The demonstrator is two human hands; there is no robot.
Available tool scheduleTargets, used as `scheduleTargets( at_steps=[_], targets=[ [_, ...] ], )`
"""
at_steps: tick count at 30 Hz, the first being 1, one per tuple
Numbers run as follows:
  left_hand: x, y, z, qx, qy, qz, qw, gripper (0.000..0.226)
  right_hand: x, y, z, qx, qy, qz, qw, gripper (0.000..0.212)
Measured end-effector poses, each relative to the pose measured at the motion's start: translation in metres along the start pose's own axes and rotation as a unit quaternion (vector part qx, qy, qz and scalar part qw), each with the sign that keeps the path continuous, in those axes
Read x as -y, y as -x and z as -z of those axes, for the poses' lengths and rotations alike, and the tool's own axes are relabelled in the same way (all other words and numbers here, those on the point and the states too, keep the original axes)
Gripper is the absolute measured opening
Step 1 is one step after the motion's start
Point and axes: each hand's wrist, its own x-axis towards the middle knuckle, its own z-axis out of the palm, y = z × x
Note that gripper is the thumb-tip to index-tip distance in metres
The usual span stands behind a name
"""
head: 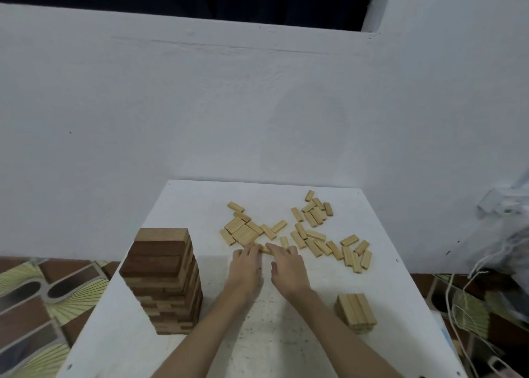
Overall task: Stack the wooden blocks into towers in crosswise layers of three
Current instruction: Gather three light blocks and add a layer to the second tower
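- Pale wooden blocks (300,231) lie scattered across the white table (200,206).
- Left hand (245,266) and right hand (286,266) fingers curl onto one block (265,249).
- Gather three together, squarely, for the short pale stack (356,312).

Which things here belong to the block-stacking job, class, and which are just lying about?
Job: tall dark tower; short pale stack; loose pale blocks; left hand and right hand reaching among them.
Lying about: cords; plastic bag.
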Motion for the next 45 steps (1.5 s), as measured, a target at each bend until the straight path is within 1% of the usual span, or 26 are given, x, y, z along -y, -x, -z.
scheduleTargets(
  at_steps=[3, 7, 11, 14, 17, 18, 21, 23, 26, 29, 30, 31, 33, 34, 35, 38, 40, 42, 45],
  targets=[
    [0.001, 0.001, -0.004, -0.013, -0.005, -0.003, 1.0, 0.04, 0.0, -0.002, -0.003, 0.007, 0.016, -0.004, 1.0, 0.049],
    [0.005, 0.006, -0.007, -0.036, 0.043, 0.015, 0.998, 0.028, 0.001, 0.0, -0.004, -0.014, -0.043, -0.032, 0.998, 0.044],
    [0.004, 0.004, 0.0, -0.029, 0.117, 0.03, 0.992, 0.028, -0.008, -0.009, -0.001, -0.077, -0.083, -0.092, 0.989, 0.04],
    [0.003, 0.003, 0.005, -0.019, 0.161, 0.064, 0.985, 0.035, -0.016, -0.019, 0.0, -0.061, -0.069, -0.124, 0.988, 0.036],
    [0.004, 0.005, 0.005, 0.002, 0.12, 0.069, 0.99, 0.045, -0.02, -0.024, -0.003, -0.036, -0.073, -0.137, 0.987, 0.035],
    [0.006, 0.007, 0.004, -0.005, 0.098, 0.062, 0.993, 0.044, -0.021, -0.026, -0.004, -0.036, -0.085, -0.142, 0.986, 0.035],
    [0.008, 0.01, 0.004, -0.025, 0.055, 0.051, 0.997, 0.029, -0.022, -0.027, -0.003, -0.036, -0.132, -0.148, 0.98, 0.036],
    [0.007, 0.014, 0.006, -0.025, 0.018, 0.04, 0.999, 0.025, -0.022, -0.025, -0.002, -0.02, -0.16, -0.128, 0.979, 0.041],
    [0.002, 0.02, 0.007, -0.033, -0.024, 0.029, 0.999, 0.025, -0.022, -0.018, -0.002, 0.008, -0.185, -0.094, 0.978, 0.046],
    [-0.005, 0.024, 0.008, -0.04, -0.028, 0.033, 0.998, 0.031, -0.021, -0.009, 0.002, 0.002, -0.228, -0.081, 0.97, 0.043],
    [-0.006, 0.023, 0.008, -0.04, -0.009, 0.036, 0.999, 0.035, -0.021, -0.005, 0.004, 0.013, -0.24, -0.079, 0.968, 0.045],
    [-0.007, 0.021, 0.008, -0.037, 0.023, 0.044, 0.998, 0.042, -0.021, -0.002, 0.005, 0.039, -0.247, -0.08, 0.965, 0.056],
    [-0.008, 0.016, 0.01, -0.013, 0.093, 0.067, 0.993, 0.059, -0.022, 0.002, 0.007, 0.099, -0.246, -0.086, 0.96, 0.089],
    [-0.008, 0.013, 0.011, 0.005, 0.116, 0.072, 0.991, 0.067, -0.022, 0.003, 0.008, 0.112, -0.24, -0.086, 0.96, 0.099],
    [-0.009, 0.01, 0.011, 0.026, 0.128, 0.073, 0.989, 0.073, -0.021, 0.003, 0.008, 0.116, -0.238, -0.086, 0.961, 0.104],
    [-0.011, 0.003, 0.013, 0.078, 0.131, 0.073, 0.986, 0.081, -0.02, 0.003, 0.005, 0.118, -0.227, -0.08, 0.963, 0.108],
    [-0.01, 0.0, 0.014, 0.098, 0.13, 0.071, 0.984, 0.081, -0.02, 0.002, 0.004, 0.124, -0.219, -0.071, 0.965, 0.107],
    [-0.01, -0.002, 0.013, 0.109, 0.13, 0.068, 0.983, 0.076, -0.018, 0.001, 0.004, 0.122, -0.215, -0.062, 0.967, 0.103],
    [-0.011, -0.003, 0.01, 0.097, 0.157, 0.085, 0.979, 0.069, -0.018, -0.001, 0.005, 0.106, -0.228, -0.067, 0.966, 0.097]
  ],
)
